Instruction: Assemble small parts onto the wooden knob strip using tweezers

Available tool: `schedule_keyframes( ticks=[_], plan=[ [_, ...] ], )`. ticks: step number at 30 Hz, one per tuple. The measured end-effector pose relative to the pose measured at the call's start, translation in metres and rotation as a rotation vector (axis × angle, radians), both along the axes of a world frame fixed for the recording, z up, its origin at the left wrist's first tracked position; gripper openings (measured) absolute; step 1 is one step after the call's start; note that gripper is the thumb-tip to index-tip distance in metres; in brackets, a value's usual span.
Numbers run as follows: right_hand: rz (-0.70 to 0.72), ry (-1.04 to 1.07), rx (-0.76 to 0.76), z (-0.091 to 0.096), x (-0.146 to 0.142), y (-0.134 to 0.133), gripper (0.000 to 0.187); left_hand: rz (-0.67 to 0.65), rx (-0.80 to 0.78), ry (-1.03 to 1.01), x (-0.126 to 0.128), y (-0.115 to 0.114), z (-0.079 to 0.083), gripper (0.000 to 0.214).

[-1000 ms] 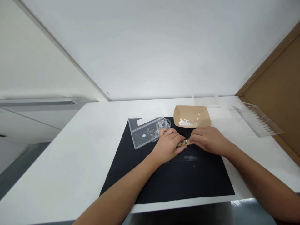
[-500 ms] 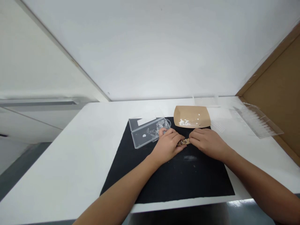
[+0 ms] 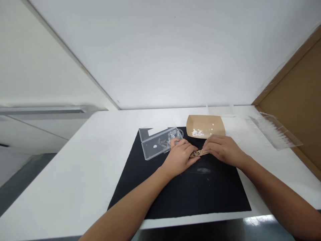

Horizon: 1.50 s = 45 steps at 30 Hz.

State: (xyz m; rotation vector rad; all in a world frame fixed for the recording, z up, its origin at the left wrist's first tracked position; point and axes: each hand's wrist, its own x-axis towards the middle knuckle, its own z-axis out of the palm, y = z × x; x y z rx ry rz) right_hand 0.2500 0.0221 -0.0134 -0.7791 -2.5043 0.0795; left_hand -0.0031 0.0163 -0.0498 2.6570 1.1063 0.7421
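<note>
The left hand (image 3: 178,158) is pinching a studded tan strip (image 3: 197,153), its long axis running crosswise between both hands; the right hand (image 3: 222,149) is touching its right end, grip unclear; a cardboard tray (image 3: 204,121) is sitting beyond.

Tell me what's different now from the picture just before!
The right hand moved a little farther up the view, toward the brown tray. Nothing was visibly picked up or let go. The left hand still holds the small tan strip, and the tray and open clear box stayed put.
</note>
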Motion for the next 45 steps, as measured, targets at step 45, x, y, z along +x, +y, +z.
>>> schedule_keyframes(
  ticks=[45],
  plan=[
    [0.03, 0.029, -0.12, -0.014, 0.009, 0.014, 0.011, -0.142, 0.065, -0.012, -0.013, 0.012, 0.009, 0.023]
  ],
)
